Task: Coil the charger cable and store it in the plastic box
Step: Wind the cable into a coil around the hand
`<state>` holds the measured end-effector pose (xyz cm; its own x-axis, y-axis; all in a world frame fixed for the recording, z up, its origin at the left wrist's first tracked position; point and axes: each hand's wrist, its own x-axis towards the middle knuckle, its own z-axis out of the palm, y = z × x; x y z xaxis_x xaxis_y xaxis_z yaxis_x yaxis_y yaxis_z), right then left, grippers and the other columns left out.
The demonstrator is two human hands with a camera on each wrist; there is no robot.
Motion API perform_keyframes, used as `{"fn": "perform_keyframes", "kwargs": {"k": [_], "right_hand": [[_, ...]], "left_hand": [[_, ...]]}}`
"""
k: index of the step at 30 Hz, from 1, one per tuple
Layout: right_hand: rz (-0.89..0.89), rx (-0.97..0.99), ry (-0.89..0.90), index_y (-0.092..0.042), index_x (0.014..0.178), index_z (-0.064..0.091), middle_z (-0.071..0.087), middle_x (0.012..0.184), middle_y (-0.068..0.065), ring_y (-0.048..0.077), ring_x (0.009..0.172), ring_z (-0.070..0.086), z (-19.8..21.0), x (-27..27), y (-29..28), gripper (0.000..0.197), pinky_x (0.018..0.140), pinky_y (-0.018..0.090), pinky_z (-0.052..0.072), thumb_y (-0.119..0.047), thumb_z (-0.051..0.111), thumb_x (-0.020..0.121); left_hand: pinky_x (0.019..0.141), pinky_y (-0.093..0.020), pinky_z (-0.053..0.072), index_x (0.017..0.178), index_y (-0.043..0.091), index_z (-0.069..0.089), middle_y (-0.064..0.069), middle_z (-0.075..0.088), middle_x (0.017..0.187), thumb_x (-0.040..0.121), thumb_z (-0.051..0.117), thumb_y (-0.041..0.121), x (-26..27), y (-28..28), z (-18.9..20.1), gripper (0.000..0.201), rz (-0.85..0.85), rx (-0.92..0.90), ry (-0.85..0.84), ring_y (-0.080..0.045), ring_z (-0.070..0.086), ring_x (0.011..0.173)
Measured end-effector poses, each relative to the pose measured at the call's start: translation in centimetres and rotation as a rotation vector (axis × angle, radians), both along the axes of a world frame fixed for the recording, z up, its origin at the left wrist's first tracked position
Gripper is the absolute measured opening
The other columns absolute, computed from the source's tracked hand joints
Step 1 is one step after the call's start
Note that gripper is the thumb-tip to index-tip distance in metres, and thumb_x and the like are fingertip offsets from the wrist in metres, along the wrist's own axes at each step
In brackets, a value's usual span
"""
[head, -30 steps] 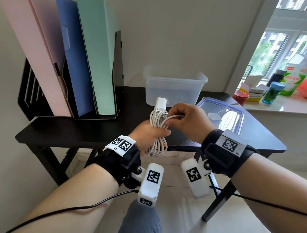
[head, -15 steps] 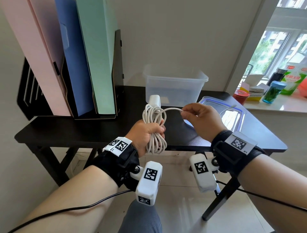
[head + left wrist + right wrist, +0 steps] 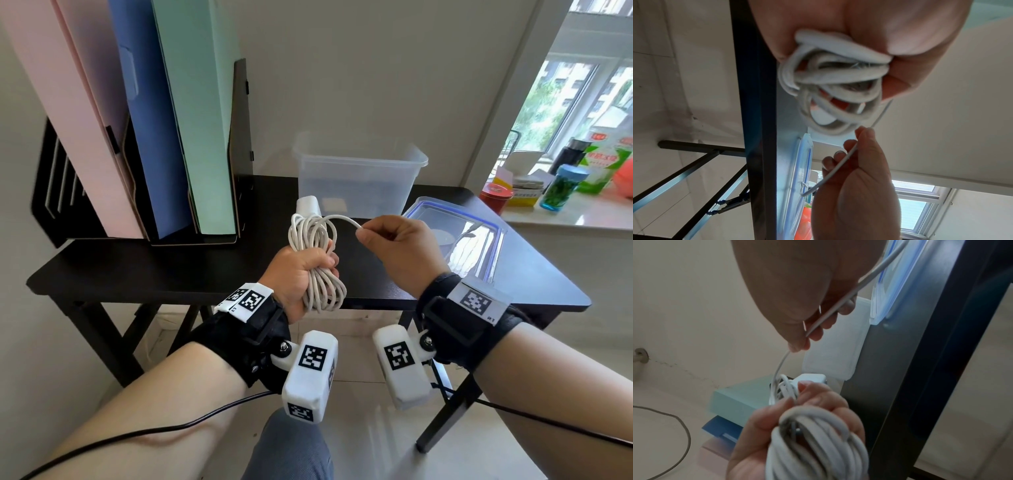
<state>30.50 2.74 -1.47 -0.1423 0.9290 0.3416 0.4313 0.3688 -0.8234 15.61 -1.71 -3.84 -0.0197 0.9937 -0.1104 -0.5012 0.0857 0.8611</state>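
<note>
- White charger cable (image 3: 317, 260), wound into a long bundle of loops, held upright in front of the table's near edge; white adapter block (image 3: 307, 206) poking out above the top of the loops.
- Left hand (image 3: 297, 274) wrapped round the bundle's middle, fingers curled tight about the strands.
- Right hand (image 3: 399, 253) pinching the loose end of the cable between thumb and forefinger, with the tail running on through the curled fingers; a short arc of cable spanning from the bundle's top to that pinch.
- Clear plastic box (image 3: 358, 178) standing open, without its lid, at the back edge of the black table (image 3: 164, 274), beyond the hands.
- Blue-rimmed lid (image 3: 479, 240) lying flat toward the table's right side.
- Black file rack (image 3: 241, 144) at the back left corner, with pink, blue and green folders upright in it.
- Square black-and-white coded tags on both wristbands and camera housings; right tag's small lettering too tiny to read.
- On the windowsill, a green-and-white carton (image 3: 604, 164) with red writing, not legible.
</note>
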Motion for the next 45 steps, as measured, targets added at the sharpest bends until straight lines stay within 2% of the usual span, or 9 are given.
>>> {"fn": "perform_keyframes", "kwargs": {"k": [9, 14, 18, 21, 27, 32, 35, 37, 45], "right_hand": [[-0.032, -0.021, -0.055, -0.020, 0.077, 0.069, 0.057, 0.060, -0.006, 0.009, 0.058, 0.049, -0.3, -1.2, -0.8, 0.005, 0.059, 0.020, 0.041, -0.024, 0.067, 0.080], [-0.007, -0.039, 0.032, -0.023, 0.071, 0.059, 0.056, 0.062, 0.000, 0.012, 0.056, 0.047, -0.7, -1.7, -1.1, 0.015, 0.056, 0.024, 0.043, -0.025, 0.073, 0.075], [0.022, -0.028, 0.065, -0.025, 0.064, 0.063, 0.061, 0.052, -0.011, 0.001, 0.049, 0.054, -0.6, -1.7, -1.6, 0.018, 0.051, 0.010, 0.043, -0.015, 0.070, 0.078], [0.077, -0.037, 0.067, -0.024, 0.071, 0.067, 0.065, 0.062, -0.014, -0.006, 0.052, 0.058, -0.7, -1.8, -1.9, 0.017, 0.052, 0.003, 0.043, -0.010, 0.065, 0.081], [0.206, -0.145, 0.109, -0.034, 0.078, 0.070, 0.072, 0.084, -0.005, 0.014, 0.080, 0.069, -0.4, -1.8, -2.6, 0.029, 0.077, 0.033, 0.059, -0.011, 0.054, 0.086], [0.344, -0.253, 0.118, -0.029, 0.098, 0.062, 0.069, 0.096, 0.003, 0.019, 0.088, 0.067, -0.8, -2.2, -3.4, 0.019, 0.085, 0.045, 0.056, -0.038, 0.060, 0.081], [0.361, -0.216, -0.112, -0.026, 0.122, 0.045, 0.065, 0.102, 0.000, 0.014, 0.086, 0.066, -0.6, -2.2, -3.4, 0.056, 0.081, 0.037, 0.057, -0.045, 0.069, 0.075], [0.365, -0.213, -0.159, -0.022, 0.123, 0.042, 0.066, 0.096, 0.003, 0.014, 0.077, 0.065, -0.2, -1.9, -3.2, 0.065, 0.075, 0.036, 0.058, -0.043, 0.074, 0.070], [0.295, -0.203, -0.132, -0.025, 0.106, 0.050, 0.064, 0.080, -0.003, 0.009, 0.057, 0.059, 0.0, -1.0, -2.7, 0.051, 0.058, 0.024, 0.052, -0.018, 0.080, 0.065]], "left_hand": [[0.065, -0.031, 0.056, 0.087, 0.001, 0.059, -0.012, 0.063, 0.083, 0.085, 0.042, -0.007, 1.0, 0.2, -0.2, 0.019, 0.013, 0.040, -0.039, -0.023, 0.063, 0.081], [0.074, -0.029, 0.054, 0.090, 0.004, 0.061, -0.011, 0.063, 0.081, 0.085, 0.042, -0.009, 1.3, 0.2, -0.2, 0.024, 0.026, 0.071, -0.096, -0.021, 0.061, 0.073], [0.074, -0.028, 0.053, 0.097, 0.003, 0.061, -0.013, 0.061, 0.086, 0.078, 0.048, -0.005, 1.4, 0.1, -0.3, 0.024, -0.011, 0.090, -0.133, -0.022, 0.058, 0.078], [0.067, -0.030, 0.054, 0.107, 0.004, 0.059, -0.013, 0.060, 0.084, 0.074, 0.050, -0.001, 1.4, 0.2, -0.3, 0.034, -0.029, 0.091, -0.158, -0.021, 0.059, 0.073], [0.058, -0.030, 0.057, 0.096, 0.009, 0.062, -0.012, 0.061, 0.077, 0.088, 0.042, 0.002, 1.3, 0.3, -0.1, 0.023, 0.014, 0.068, -0.160, -0.018, 0.066, 0.060], [0.059, -0.032, 0.056, 0.088, 0.012, 0.064, -0.007, 0.069, 0.071, 0.091, 0.047, 0.010, 1.5, 0.4, 0.2, 0.017, 0.061, 0.056, -0.160, -0.020, 0.069, 0.067], [0.051, -0.024, 0.055, 0.085, 0.011, 0.061, 0.000, 0.068, 0.056, 0.094, 0.049, 0.023, 1.9, 0.3, 0.5, 0.019, 0.075, 0.054, -0.159, -0.012, 0.068, 0.055], [0.050, -0.022, 0.054, 0.086, 0.013, 0.059, 0.002, 0.068, 0.054, 0.094, 0.046, 0.030, 2.2, 0.3, 0.5, 0.023, 0.074, 0.054, -0.171, -0.009, 0.068, 0.053], [0.055, -0.028, 0.054, 0.101, 0.009, 0.058, -0.007, 0.073, 0.080, 0.091, 0.035, 0.050, 2.5, 0.5, 0.0, 0.048, -0.021, 0.018, -0.084, -0.017, 0.071, 0.072]]}}
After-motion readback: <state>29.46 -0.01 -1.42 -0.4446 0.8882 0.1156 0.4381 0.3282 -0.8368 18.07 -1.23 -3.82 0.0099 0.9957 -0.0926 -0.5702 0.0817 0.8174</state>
